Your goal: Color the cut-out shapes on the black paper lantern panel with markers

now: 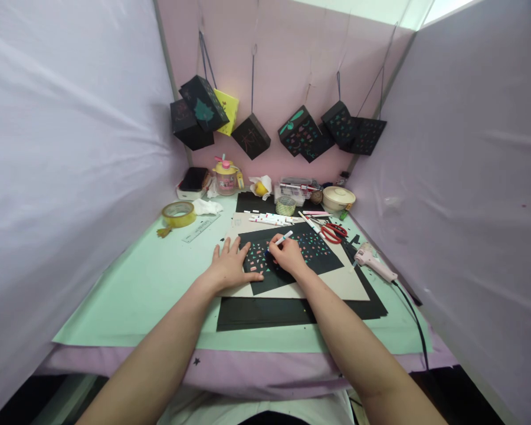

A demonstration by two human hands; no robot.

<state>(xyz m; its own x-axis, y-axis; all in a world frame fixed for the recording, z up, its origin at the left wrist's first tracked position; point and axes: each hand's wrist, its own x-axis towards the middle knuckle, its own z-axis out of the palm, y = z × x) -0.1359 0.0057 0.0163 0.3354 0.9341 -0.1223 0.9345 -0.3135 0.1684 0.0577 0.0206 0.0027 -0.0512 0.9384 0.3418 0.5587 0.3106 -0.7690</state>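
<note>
- Black card, dotted with colour, makes our patterned sheet (316,251); in the head view it lies aslant on a pale board (340,286), above larger dark sheets (256,319).
- Our left hand (230,265) rests palm down at the sheet's left edge, fingers spread, thumb reaching onto it; our right hand (289,258), over its middle, pinches a white marker (285,238). Whether the tip touches, we cannot tell.
- We could smear the marks if they are wet and our right hand drags across, or skew a stroke if the sheet slips under our left.
- Beyond the sheet, nudged loose markers (272,219) could roll; right of it, the glue gun (375,264) could shift if we snag its cord (418,327).
- We have most room left of the sheet, over the mint-green cover (159,283); to its right, red-handled scissors (334,232) and the gun crowd our reach.
</note>
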